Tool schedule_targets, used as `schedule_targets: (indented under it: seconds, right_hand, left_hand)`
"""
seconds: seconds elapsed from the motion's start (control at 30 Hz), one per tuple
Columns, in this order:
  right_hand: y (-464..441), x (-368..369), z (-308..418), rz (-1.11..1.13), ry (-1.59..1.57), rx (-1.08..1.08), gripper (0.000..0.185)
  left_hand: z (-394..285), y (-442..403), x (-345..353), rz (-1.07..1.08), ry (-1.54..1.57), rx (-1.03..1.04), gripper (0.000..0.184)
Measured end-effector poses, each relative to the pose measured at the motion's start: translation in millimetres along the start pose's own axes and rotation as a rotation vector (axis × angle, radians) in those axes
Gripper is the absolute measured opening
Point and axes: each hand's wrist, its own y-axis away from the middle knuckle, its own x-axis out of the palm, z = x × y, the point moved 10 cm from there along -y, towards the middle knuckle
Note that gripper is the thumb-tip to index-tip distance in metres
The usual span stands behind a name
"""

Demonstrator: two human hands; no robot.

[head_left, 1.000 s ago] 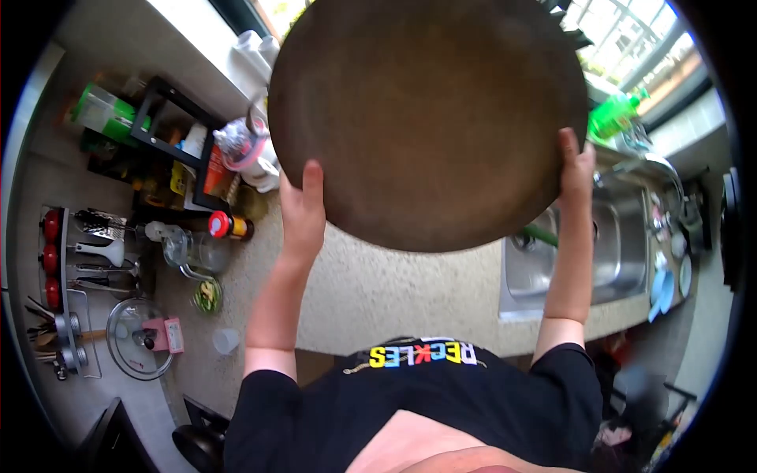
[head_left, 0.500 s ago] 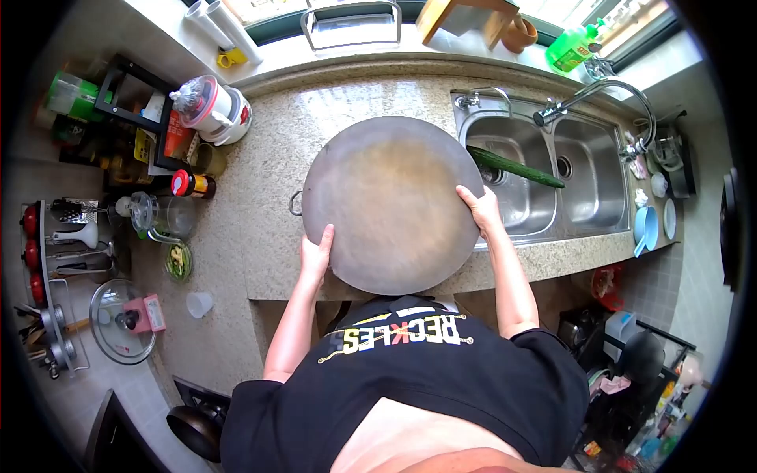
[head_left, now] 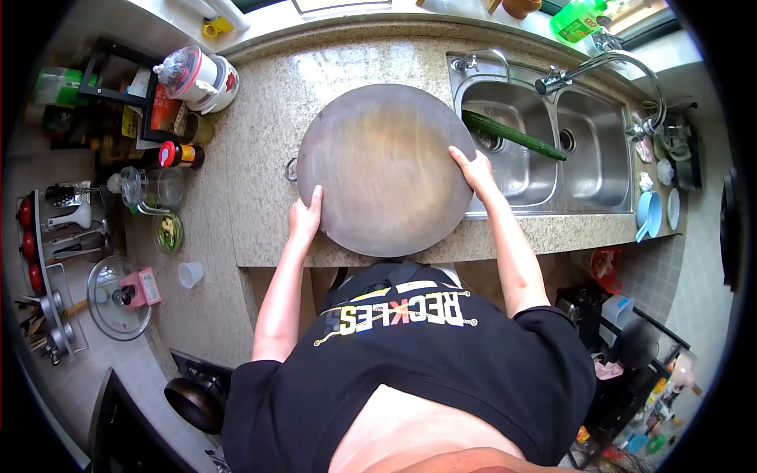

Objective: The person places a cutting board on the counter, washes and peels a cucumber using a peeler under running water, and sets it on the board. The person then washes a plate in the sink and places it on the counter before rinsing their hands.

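A large round board, grey-brown with a small metal ring at its left side, lies over the speckled counter. My left hand grips its lower left edge, thumb on top. On the right edge, my right hand holds it the same way; the fingers underneath are hidden on both sides. A long green cucumber lies across the sink's left basin, its left end close to the board's right edge.
A double steel sink with a tap is at the right. Along the left stand a white-and-pink appliance, a red-capped jar, a glass jug, a bowl of greens, a plastic cup and a glass lid.
Both hands have brought the board down from high in front of the camera to the counter. In the latest view, board and hands sit a little higher in the picture, as does the counter.
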Motion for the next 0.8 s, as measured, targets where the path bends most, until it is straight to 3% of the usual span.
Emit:
schedule_targets:
  seconds: [0.07, 0.2, 0.33, 0.4, 0.57, 0.63, 0.67, 0.73, 0.8]
  right_hand:
    - [-6, -4, 5, -0.005, 0.156, -0.039, 0.066]
    - [-10, -6, 26, 0.092, 0.352, -0.128, 0.066]
    - [-15, -6, 30, 0.154, 0.329, -0.131, 0.069]
    - [-16, 1, 16, 0.257, 0.409, -0.026, 0.072]
    - [-28, 0, 6, 0.233, 0.446, -0.149, 0.074]
    - [-29, 0, 8, 0.313, 0.466, -0.202, 0.067]
    - [-43, 5, -14, 0.45, 0.4, -0.099, 0.064]
    - [-83, -27, -17, 0.212, 0.129, -0.429, 0.053]
    - [-103, -83, -11, -0.256, 0.557, -0.536, 0.051]
  left_hand:
    - [-20, 2, -4, 0.064, -0.219, 0.043, 0.07]
    - [-14, -11, 3, 0.104, -0.303, 0.056, 0.076]
    - [-20, -8, 2, 0.126, -0.283, 0.008, 0.075]
    - [-21, -7, 0, 0.11, -0.318, -0.016, 0.073]
    - [-31, -3, -8, 0.046, -0.36, -0.017, 0.067]
    - [-32, 2, -6, 0.035, -0.333, -0.036, 0.067]
    - [-31, 4, -10, 0.012, -0.307, -0.056, 0.067]
    - [-31, 7, -10, -0.013, -0.331, -0.046, 0.067]
    - [-35, 16, -15, -0.05, -0.436, -0.086, 0.066]
